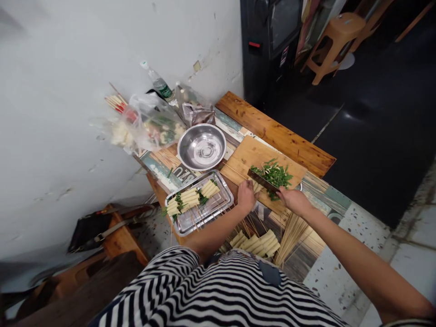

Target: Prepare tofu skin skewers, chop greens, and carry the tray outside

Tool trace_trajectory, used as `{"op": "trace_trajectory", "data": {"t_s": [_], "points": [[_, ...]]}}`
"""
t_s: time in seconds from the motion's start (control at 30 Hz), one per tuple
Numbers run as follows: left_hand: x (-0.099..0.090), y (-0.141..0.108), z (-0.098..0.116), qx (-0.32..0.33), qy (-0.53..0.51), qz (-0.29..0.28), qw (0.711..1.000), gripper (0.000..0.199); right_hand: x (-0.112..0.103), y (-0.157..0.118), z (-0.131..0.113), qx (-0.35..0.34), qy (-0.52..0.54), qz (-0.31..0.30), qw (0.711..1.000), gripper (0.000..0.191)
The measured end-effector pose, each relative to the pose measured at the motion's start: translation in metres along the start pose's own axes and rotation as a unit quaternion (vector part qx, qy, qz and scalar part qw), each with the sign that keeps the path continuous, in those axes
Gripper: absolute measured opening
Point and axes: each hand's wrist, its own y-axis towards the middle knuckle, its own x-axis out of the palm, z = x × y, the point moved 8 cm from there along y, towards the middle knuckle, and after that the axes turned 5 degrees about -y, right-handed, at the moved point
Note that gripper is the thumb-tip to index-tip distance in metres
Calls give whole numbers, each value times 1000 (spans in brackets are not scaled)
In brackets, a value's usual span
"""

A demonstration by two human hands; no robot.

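Observation:
My right hand (293, 201) is closed round the handle of a cleaver (264, 180), whose dark blade lies across the wooden cutting board (247, 156). Beyond the blade sits a pile of chopped green leaves (275, 173). On the near side of it, my left hand (247, 196) has its fingers closed on a pale yellow skewered roll (258, 185) at the board's edge. A metal tray (223, 210) to the left bears pale rolls with greens (190, 198) on skewers. More pale rolls (260, 244) lie close to my body, beside a bundle of bare skewers (290, 234).
Behind the tray stands a steel bowl (204, 147). Plastic bags of food (158, 127) and a water bottle (161, 85) are against the wall. A wooden bench (275, 131) runs along the table's far side; an orange stool (335, 41) stands farther off.

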Motion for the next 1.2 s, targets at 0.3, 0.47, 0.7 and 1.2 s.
{"op": "trace_trajectory", "data": {"t_s": [0.3, 0.47, 0.7, 1.2], "points": [[4, 0, -2, 3, 9, -11, 1000, 54, 5, 7, 1, -9, 7, -19, 1000, 35], [6, 1, -2, 21, 15, -8, 1000, 53, 4, 21, -12, 24, 28, -6, 999, 32], [-17, -5, 14, 34, 5, 3, 999, 70, 4, 12, -4, 98, 104, 39, 989, 38], [62, -161, 125, 216, 113, -216, 946, 68, 16, -60, 26, 160, 123, 136, 970, 38]]}}
